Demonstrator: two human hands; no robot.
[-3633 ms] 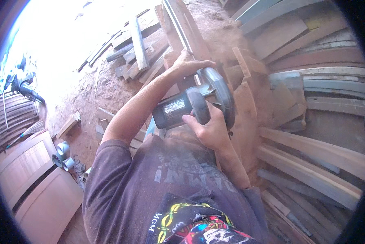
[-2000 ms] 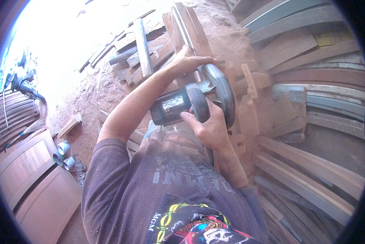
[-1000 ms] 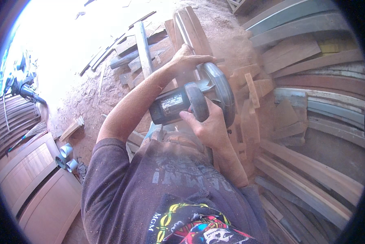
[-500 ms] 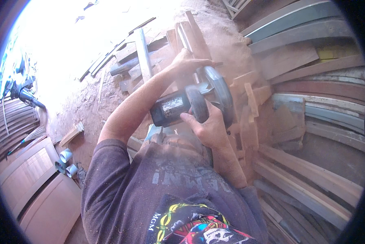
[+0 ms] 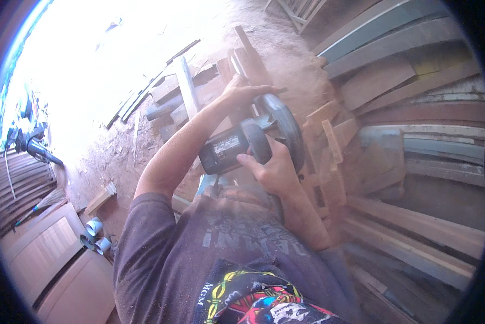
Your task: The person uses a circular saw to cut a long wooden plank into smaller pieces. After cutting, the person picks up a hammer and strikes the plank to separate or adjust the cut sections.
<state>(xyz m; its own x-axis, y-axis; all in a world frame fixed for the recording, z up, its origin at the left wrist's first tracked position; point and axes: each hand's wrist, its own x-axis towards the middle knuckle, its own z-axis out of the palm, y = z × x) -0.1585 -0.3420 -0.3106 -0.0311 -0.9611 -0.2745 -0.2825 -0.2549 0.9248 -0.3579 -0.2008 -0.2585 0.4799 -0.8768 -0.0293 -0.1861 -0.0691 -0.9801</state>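
Note:
A black circular saw (image 5: 223,153) with a rounded blade guard (image 5: 287,127) lies in front of my body. My right hand (image 5: 275,168) is closed round its looped rear handle (image 5: 260,141), with the thumb on the near side. Beyond the saw, my left hand (image 5: 243,90) grips a wooden board (image 5: 251,63), one digit pointing up along it and another stretched right toward the guard. The saw hides the lower part of this board and the blade. Dust hazes the air around the tool.
Stacked planks (image 5: 415,237) line the right side. Wood offcuts (image 5: 186,81) lie scattered on the dusty ground ahead. At left are panelled wooden doors (image 5: 42,254), white cylindrical pieces (image 5: 94,227) and a short wood block (image 5: 99,201). Strong light washes out the upper left.
The view has shifted slightly, so the surroundings sit a little differently. Both hands keep their hold, and the saw has moved slightly down in the picture.

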